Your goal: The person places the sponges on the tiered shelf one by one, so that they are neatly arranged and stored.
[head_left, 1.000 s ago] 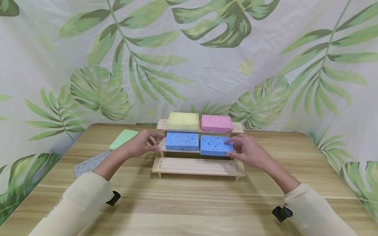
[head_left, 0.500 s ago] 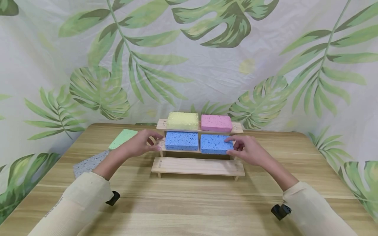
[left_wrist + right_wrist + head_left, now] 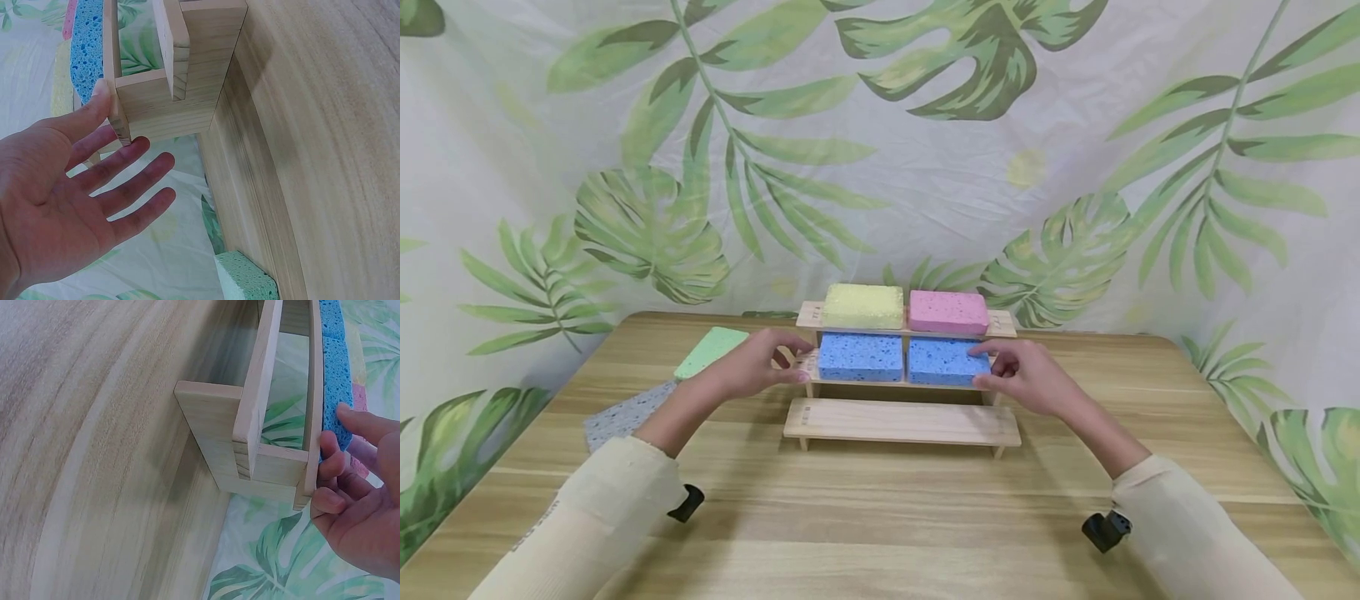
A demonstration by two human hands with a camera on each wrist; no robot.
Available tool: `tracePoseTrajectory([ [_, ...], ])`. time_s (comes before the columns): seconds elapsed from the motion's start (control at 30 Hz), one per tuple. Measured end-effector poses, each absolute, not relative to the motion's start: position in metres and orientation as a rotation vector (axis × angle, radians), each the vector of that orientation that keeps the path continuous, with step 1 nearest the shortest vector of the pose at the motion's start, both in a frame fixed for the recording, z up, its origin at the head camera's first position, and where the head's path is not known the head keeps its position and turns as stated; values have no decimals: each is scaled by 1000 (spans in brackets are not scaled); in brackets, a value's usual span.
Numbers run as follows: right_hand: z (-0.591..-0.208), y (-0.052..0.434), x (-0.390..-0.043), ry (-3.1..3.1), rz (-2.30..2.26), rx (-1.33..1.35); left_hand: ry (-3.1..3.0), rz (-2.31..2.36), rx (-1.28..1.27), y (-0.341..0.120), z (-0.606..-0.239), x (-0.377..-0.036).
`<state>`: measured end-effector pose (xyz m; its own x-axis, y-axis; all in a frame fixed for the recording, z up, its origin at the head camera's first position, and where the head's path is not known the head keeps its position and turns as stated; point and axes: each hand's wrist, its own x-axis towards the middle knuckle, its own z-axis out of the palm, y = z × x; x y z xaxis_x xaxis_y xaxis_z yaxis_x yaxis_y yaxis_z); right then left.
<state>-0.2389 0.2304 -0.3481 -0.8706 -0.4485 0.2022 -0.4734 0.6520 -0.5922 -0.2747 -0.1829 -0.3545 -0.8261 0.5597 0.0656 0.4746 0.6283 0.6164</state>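
A three-tier wooden stand [image 3: 902, 422] stands on the table. On its middle tier two blue sponges lie side by side: a left blue sponge [image 3: 860, 357] and a right blue sponge [image 3: 942, 362]. My right hand [image 3: 1032, 379] pinches the right sponge at its outer end, thumb in front and index finger on top. In the right wrist view its other fingers curl by the shelf end. My left hand [image 3: 752, 364] holds the left end of the middle tier between thumb and index finger, the other fingers [image 3: 134, 190] spread.
On the top tier sit a yellow sponge [image 3: 862, 306] and a pink sponge [image 3: 949, 312]. To the left, a green sponge [image 3: 709, 352] and a grey speckled piece [image 3: 625, 414] lie on the table [image 3: 880, 517], partly behind the left arm. A leaf-print cloth [image 3: 880, 167] hangs behind.
My right hand has pushed the right blue sponge back onto the middle tier, so its front now lines up with the left one. The left hand has stayed in place.
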Motion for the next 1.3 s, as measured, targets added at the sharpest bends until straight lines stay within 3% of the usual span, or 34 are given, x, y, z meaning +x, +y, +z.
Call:
tracePoseTrajectory([
  [0.93,-346,237,-237,-2796,1117,813,2709,983,842,-182,-355,-275],
  [1.3,-347,265,-227,-2802,1024,604,2703,994,835,-183,-355,-274],
])
